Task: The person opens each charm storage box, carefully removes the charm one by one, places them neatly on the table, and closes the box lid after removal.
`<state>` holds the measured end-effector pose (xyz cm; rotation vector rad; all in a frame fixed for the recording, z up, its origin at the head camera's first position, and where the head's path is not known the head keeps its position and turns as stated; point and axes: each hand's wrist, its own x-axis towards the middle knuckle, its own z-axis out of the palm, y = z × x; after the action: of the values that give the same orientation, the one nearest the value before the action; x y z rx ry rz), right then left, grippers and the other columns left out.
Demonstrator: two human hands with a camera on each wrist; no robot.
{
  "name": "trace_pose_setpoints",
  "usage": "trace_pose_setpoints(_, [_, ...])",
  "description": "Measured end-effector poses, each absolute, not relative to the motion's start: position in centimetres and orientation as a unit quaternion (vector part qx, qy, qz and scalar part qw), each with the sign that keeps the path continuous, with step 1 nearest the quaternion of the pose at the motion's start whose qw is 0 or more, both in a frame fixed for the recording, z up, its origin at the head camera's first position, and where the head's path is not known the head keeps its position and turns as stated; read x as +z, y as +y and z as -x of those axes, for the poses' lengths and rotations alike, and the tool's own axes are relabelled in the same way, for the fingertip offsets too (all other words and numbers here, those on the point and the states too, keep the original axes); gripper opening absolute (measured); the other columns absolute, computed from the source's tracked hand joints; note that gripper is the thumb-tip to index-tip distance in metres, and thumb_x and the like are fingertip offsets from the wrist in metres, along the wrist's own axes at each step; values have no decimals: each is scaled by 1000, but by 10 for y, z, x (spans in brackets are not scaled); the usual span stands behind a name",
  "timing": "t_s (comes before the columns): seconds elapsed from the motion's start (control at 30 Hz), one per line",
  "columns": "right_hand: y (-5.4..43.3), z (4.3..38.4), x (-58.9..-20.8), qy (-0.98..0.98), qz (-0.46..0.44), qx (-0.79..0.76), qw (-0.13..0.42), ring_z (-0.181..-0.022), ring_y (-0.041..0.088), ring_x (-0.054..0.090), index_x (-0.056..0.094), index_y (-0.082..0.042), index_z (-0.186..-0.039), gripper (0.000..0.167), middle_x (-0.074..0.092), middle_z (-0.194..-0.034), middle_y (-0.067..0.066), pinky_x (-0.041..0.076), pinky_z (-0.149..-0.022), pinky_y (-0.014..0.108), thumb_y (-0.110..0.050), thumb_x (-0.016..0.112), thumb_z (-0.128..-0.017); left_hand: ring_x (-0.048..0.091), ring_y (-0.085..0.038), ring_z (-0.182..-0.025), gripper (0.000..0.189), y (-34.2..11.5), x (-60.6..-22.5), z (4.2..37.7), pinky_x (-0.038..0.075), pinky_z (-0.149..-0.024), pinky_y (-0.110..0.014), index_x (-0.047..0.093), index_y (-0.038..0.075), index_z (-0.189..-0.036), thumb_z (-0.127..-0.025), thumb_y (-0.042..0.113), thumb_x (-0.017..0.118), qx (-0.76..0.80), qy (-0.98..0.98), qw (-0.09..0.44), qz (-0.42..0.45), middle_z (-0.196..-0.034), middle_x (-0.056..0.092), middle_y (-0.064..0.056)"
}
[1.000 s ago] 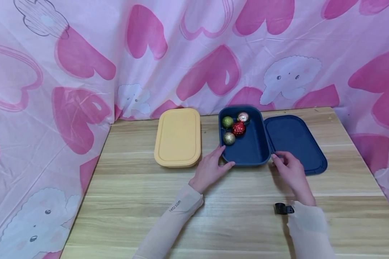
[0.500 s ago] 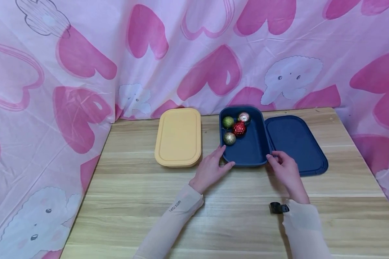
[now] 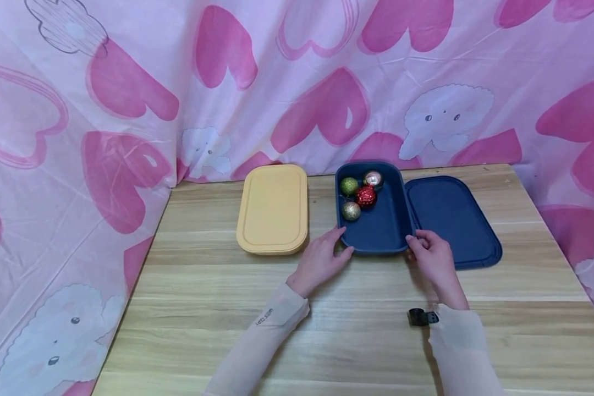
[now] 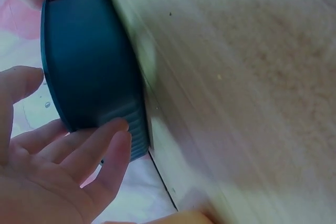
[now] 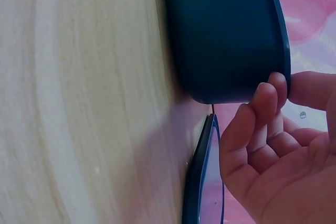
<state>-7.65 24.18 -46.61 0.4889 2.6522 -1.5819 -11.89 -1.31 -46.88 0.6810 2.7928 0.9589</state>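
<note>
Flanking the navy box (image 3: pixel 383 236) at its near corners: L hand (image 3: pixel 319 261), fingers spread & resting vs. the outer wall, not gripping; R hand (image 3: pixel 435 261) w/ thumb & fingertip pinching the rim. Box sits on wood table (image 3: pixel 361 341), just beyond & btwn both hands. Navy lid (image 3: pixel 455 220) lies outside/beyond R hand. Yellow lidded box (image 3: pixel 272 209): beyond L hand, off its left. Inside navy box, past L fingertips: gold bauble (image 3: pixel 351 211), then red bauble (image 3: pixel 366 196), green bauble (image 3: pixel 348 186), silvery-pink bauble (image 3: pixel 373 179). Farthest: pink heart-print cloth (image 3: pixel 247 126).
</note>
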Motion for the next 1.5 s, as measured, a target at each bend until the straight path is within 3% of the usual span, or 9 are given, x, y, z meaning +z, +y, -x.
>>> trace_pose_setpoints(0.27, [242,77,-468,832,-167,-529,15,-66,1,62,46,7,-135,54,68,-78,-4,49,-66,10,-33,53,-99,58,-18,-123,48,-21,-456,113,46,-104,-32,55,11,-135,-96,38,56,318,914,81,-239,-135,60,-5])
trace_pose_setpoints(0.53, [242,76,-469,826,-175,-536,25,-70,3,64,44,6,-138,57,68,-83,-7,52,-67,12,-35,52,-99,67,-13,-101,40,-47,-444,106,53,-90,-28,61,10,-129,-97,34,55,376,892,91,-233,-125,66,-4])
trace_pose_setpoints(0.63, [243,75,-468,826,-174,-535,25,-70,4,64,43,6,-139,58,69,-84,-5,52,-67,12,-35,52,-99,67,-13,-96,35,-61,-440,106,54,-87,-29,64,8,-123,-96,29,58,392,890,61,-225,-117,69,-5])
trace_pose_setpoints(0.87, [243,76,-468,829,-176,-530,24,-69,2,63,45,6,-137,57,68,-80,-7,52,-67,11,-35,53,-99,62,-12,-82,18,-105,-447,102,54,-73,-25,71,4,-104,-90,14,65,408,886,-66,-211,-92,70,-3])
trace_pose_setpoints(1.13, [242,76,-466,827,-174,-533,24,-69,-1,62,45,8,-137,58,69,-80,-4,53,-66,14,-34,54,-98,60,-15,-73,11,-150,-446,100,53,-65,-27,70,3,-98,-90,7,64,444,881,-128,-100,-86,66,-7])
trace_pose_setpoints(1.27, [242,76,-467,832,-176,-525,29,-70,1,62,45,6,-137,57,70,-85,2,53,-66,15,-35,53,-99,60,-16,-73,11,-165,-441,101,51,-66,-21,70,2,-96,-90,9,63,457,876,-150,-48,-88,66,-9])
trace_pose_setpoints(1.37, [242,76,-467,838,-176,-516,31,-71,1,62,46,5,-137,56,70,-90,8,53,-67,15,-35,52,-99,59,-14,-76,13,-175,-439,104,49,-67,-17,70,2,-97,-91,10,62,470,870,-152,-7,-91,66,-10])
trace_pose_setpoints(1.5, [242,76,-467,834,-176,-522,30,-69,0,61,46,6,-136,55,70,-85,2,52,-66,14,-34,53,-99,58,-15,-84,22,-185,-437,108,48,-69,-18,68,3,-106,-94,19,61,488,863,-114,72,-101,65,-10])
